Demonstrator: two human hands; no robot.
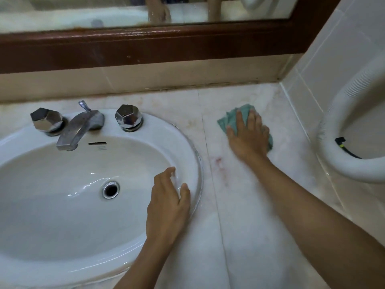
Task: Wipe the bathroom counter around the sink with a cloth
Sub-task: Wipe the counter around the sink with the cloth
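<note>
The right hand (248,138) presses one green cloth (229,119) flat on the counter (239,205); the empty left hand (166,205) lies loosely open over one sink (162,126) with one tap (81,127), two knobs (46,119) (128,117).

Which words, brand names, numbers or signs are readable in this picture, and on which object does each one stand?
No text here can be read.
Sink: a small grey mark sits just below the overflow slot; it is too small and blurred to read.
Faucet, cloth, counter: no lettering is visible on them.
</note>
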